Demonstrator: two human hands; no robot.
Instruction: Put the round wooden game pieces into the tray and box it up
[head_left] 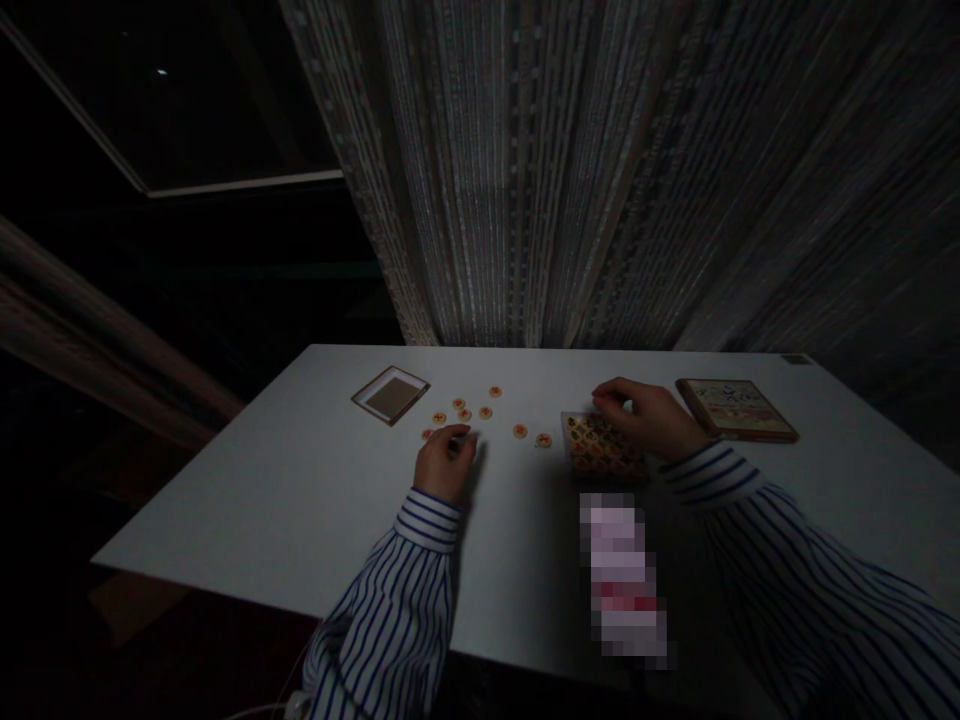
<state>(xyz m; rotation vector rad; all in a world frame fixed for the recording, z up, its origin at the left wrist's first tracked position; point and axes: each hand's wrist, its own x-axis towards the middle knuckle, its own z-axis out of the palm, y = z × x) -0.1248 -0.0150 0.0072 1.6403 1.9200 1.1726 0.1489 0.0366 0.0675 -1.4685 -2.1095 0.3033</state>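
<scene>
My left hand (444,464) is low over the white table, its fingers curled and thumb and forefinger close together; whether a small thing sits between them is hidden. At its fingertips lies a round xiangqi piece (427,435), partly covered. Other xiangqi pieces (486,412), pale discs with red characters, are scattered just beyond. My right hand (651,415) hovers above the right side of an open box (589,462) filled with xiangqi pieces. Its thumb and fingers form a pinch, and what they hold, if anything, I cannot make out. Two loose discs (544,440) lie left of this box.
An open box lid or tray (361,403) lies at the back left of the white table (247,490). A flat box with a printed cover (735,408) is at the right. Near the front edge is a blurred pinkish object (622,575). String curtains (517,200) hang behind.
</scene>
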